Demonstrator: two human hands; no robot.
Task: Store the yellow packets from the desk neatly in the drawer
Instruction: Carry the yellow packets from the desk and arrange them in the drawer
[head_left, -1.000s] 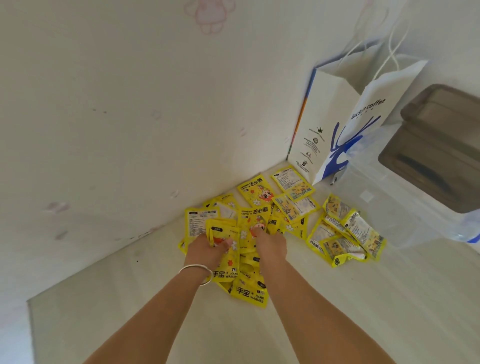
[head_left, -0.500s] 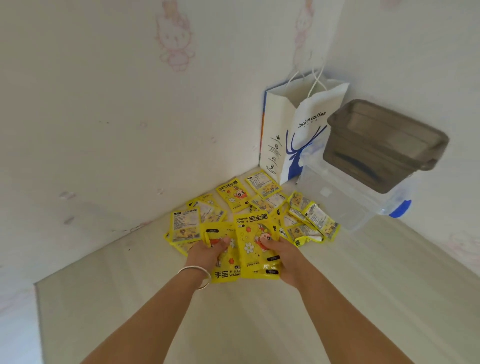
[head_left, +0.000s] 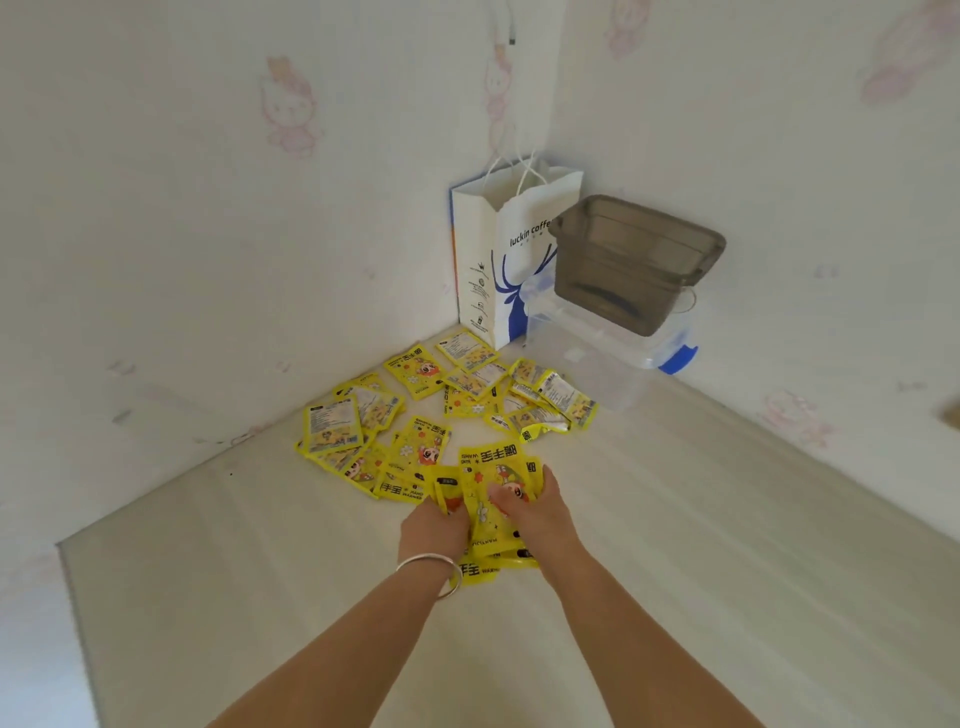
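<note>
Several yellow hand-warmer packets (head_left: 415, 410) lie scattered on the pale desk (head_left: 675, 545) near the wall corner. I hold a small stack of yellow packets (head_left: 493, 470) between both hands, pulled toward me from the pile. My left hand (head_left: 434, 530), with a silver bangle on the wrist, grips the stack's left edge. My right hand (head_left: 535, 512) grips its right side, thumb on top. No drawer is in view.
A white paper coffee bag (head_left: 498, 275) stands in the corner. Beside it a clear plastic box (head_left: 587, 364) with blue clips carries a smoky grey container (head_left: 634, 260) on top. The walls close the desk at the back and right.
Both hands gathered packets from the pile and drew the stack back toward me. The view has pulled back, showing more of the desk and wall.
</note>
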